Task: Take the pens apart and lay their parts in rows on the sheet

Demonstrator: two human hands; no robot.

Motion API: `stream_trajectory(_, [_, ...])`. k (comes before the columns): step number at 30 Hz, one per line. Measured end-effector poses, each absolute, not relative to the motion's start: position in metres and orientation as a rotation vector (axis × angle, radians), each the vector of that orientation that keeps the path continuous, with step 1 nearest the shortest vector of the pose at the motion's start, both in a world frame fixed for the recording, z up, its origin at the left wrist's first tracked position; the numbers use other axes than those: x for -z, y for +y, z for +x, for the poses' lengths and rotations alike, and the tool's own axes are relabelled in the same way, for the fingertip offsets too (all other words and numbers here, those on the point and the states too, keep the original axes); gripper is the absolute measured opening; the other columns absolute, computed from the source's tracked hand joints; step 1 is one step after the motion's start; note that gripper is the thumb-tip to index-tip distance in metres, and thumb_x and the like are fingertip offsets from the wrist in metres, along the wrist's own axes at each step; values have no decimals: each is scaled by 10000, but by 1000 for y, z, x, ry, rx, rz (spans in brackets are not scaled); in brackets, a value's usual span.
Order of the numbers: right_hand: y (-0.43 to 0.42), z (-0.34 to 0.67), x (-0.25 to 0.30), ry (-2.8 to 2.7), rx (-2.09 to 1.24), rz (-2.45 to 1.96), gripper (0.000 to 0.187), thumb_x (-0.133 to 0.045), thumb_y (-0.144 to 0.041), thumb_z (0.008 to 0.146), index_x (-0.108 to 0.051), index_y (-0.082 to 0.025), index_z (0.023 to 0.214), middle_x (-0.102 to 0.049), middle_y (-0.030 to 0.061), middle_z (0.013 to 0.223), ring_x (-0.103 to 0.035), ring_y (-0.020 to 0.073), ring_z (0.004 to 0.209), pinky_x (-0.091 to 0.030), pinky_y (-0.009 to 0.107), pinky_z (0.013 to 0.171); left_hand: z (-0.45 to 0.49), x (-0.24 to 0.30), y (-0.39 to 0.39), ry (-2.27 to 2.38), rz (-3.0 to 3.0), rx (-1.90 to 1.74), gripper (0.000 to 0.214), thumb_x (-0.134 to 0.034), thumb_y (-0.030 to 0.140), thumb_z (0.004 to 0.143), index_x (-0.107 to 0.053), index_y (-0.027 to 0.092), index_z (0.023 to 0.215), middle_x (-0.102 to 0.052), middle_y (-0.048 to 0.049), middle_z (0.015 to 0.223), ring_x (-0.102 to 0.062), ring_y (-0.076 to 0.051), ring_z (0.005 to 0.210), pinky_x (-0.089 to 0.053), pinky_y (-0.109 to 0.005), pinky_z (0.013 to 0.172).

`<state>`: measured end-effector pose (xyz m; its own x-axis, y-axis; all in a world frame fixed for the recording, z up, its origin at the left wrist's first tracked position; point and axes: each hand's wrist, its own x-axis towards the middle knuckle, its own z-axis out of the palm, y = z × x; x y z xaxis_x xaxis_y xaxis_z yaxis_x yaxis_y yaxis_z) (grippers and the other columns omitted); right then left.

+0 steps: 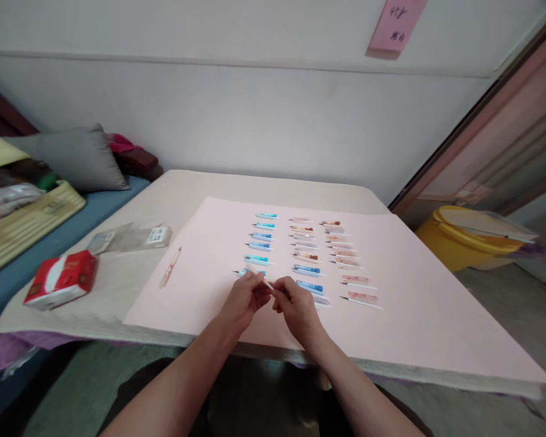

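My left hand (244, 298) and my right hand (299, 309) meet over the near edge of the pink sheet. Between them they grip a slim white pen part (268, 283), pinched at the fingertips; a pale end juts up past my left fingers. Its exact kind is too small to tell. Just behind my left hand lies a teal pen barrel (257, 273) with a dark-tipped refill, partly covered by the fingers. Beside my right hand is a blue pen barrel (310, 287). Pink barrels with white refills (363, 302) lie further right.
Pen parts form three columns on the pink sheet (437, 328). One brownish pen (170, 267) lies apart at left. Clear plastic bags (130, 237) and a red tissue pack (62, 280) are on the table's left. A yellow bin (459, 243) stands at right.
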<state>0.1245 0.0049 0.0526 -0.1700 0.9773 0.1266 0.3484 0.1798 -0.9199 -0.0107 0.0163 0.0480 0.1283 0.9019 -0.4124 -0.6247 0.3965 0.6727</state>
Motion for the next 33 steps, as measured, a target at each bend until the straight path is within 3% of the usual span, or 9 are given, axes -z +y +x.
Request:
stream_trajectory(8, [15,124,-51,-1574,-1085,-1264,188,-456,-365,855,-502,-201,778,-532,-44,534,-526,105,462,-401,201,482,-35,-55,32,849,344,-1302,68,-608,178,779,-576,119,771,-644,-52,676,-614,-102,587,-500,-175,524])
stream_trajectory(12, [24,125,-45,-1861,-756,-1434,152,-424,-273,868,-544,-198,810,-591,0,678,-574,128,608,-400,224,578,-67,-64,48,933,179,-1453,49,-565,118,801,-554,112,753,-648,-59,667,-617,-92,561,-496,-151,490])
stream_trajectory(17, [24,109,-30,-2387,-347,-1619,210,-412,-184,869,-551,-223,1021,-578,59,1015,-590,171,800,-395,259,624,-86,-73,51,930,71,-1494,42,-562,107,801,-552,109,760,-642,-58,656,-625,-100,562,-503,-152,482])
stream_trajectory(26, [23,83,-17,-2628,-106,-1716,248,-357,-89,869,-483,-181,1062,-532,113,1019,-545,211,871,-436,302,634,-83,-70,47,902,95,-1447,52,-587,126,788,-548,109,759,-646,-65,683,-621,-97,563,-495,-149,469])
stream_trajectory(33, [25,81,-7,-2625,-161,-1725,236,-337,-85,876,-524,-174,990,-540,101,974,-567,200,848,-417,285,617,-85,-72,45,889,88,-1443,56,-592,128,785,-550,101,760,-636,-61,665,-618,-96,568,-491,-145,467])
